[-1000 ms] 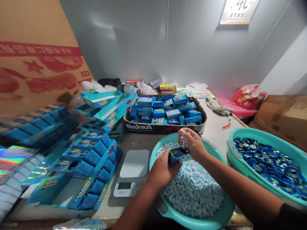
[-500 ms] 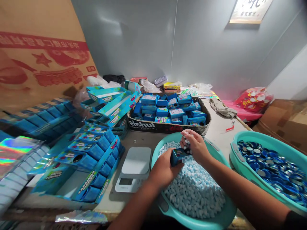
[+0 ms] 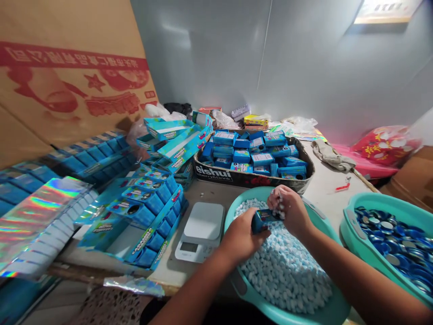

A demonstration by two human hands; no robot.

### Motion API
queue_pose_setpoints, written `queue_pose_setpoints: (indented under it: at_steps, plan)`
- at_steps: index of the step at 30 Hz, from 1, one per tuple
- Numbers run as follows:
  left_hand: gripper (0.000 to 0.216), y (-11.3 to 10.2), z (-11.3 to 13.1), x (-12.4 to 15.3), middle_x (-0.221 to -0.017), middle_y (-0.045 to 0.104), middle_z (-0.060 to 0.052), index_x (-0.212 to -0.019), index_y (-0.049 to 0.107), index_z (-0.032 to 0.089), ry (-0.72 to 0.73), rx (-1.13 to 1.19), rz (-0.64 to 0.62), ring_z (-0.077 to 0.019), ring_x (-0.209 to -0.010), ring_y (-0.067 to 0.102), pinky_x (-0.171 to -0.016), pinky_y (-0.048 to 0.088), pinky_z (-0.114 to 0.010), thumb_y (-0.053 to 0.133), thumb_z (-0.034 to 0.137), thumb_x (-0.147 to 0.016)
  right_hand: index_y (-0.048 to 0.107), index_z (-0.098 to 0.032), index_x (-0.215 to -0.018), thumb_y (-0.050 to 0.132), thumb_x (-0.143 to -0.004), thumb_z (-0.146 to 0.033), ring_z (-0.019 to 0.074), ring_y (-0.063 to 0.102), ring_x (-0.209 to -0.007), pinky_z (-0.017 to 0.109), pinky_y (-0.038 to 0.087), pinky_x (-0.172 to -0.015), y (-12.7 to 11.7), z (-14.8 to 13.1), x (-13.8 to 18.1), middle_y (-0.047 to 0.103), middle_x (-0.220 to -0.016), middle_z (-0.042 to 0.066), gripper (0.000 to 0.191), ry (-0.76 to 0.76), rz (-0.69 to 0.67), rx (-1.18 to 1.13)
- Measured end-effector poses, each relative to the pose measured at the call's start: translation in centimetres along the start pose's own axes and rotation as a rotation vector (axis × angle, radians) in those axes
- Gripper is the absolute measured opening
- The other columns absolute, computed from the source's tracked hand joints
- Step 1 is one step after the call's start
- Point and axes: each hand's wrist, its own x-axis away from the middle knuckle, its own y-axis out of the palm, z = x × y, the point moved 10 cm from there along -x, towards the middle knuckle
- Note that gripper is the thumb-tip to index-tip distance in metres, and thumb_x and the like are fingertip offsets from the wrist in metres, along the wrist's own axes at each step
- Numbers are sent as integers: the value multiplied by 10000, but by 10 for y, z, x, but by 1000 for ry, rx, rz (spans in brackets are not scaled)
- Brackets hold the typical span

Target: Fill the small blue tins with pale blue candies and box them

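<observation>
My left hand (image 3: 245, 237) is closed around a small blue candy box (image 3: 262, 220), tilted over the teal basin (image 3: 238, 201). Close against the box's right end, my right hand (image 3: 287, 208) has its fingers curled round several small white candies (image 3: 279, 203). A heap of white and pale blue candies (image 3: 287, 271) fills the basin under both hands. Left of the basin is a white kitchen scale (image 3: 203, 223); its display is too small to read.
Display trays with blue boxes (image 3: 149, 207) stand at left. Behind the basin, a black carton (image 3: 250, 178) holds many blue boxes. On the right, another teal basin (image 3: 355, 225) contains blue and silver round pieces (image 3: 389, 234). A grey cloth (image 3: 329, 153) lies at the back right.
The view has turned left, so everything sits farther right. My left hand still grips the box; my right hand stays beside it with candies in its fingers.
</observation>
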Motion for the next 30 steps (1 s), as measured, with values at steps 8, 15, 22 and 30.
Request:
queue_pose_setpoints:
  at_steps: [8,15,22,30]
  plan:
    - [344,-2,5,0,-1007,677,-22,-1094,609,243,26,28,-14,-227,-919,618,-786,450,-310,705,293,-768,396,-226,-589,461,-799,-391,189,497,-624,316,409,-622,8,-6,2,484,-646,23,275,12,-56,28]
    - [339,-2,5,0,-994,675,-24,-1089,608,232,28,11,-15,-226,-907,621,-754,444,-301,702,297,-769,363,-228,-594,451,-818,-489,208,547,-672,347,473,-693,7,0,3,505,-706,34,355,61,-68,13]
    - [358,4,9,1,-1067,664,-52,-1125,577,224,126,-52,-55,-257,-1000,611,-843,455,-330,687,312,-796,321,-219,-592,480,-872,-576,169,531,-596,311,470,-653,4,12,0,493,-663,0,481,180,-73,-32]
    - [347,7,17,4,-1116,663,-67,-1213,519,224,162,-4,-75,-257,-1028,617,-849,450,-325,586,330,-890,318,-220,-514,514,-861,-561,180,560,-542,303,437,-554,3,-13,6,490,-577,8,524,-3,-40,-25]
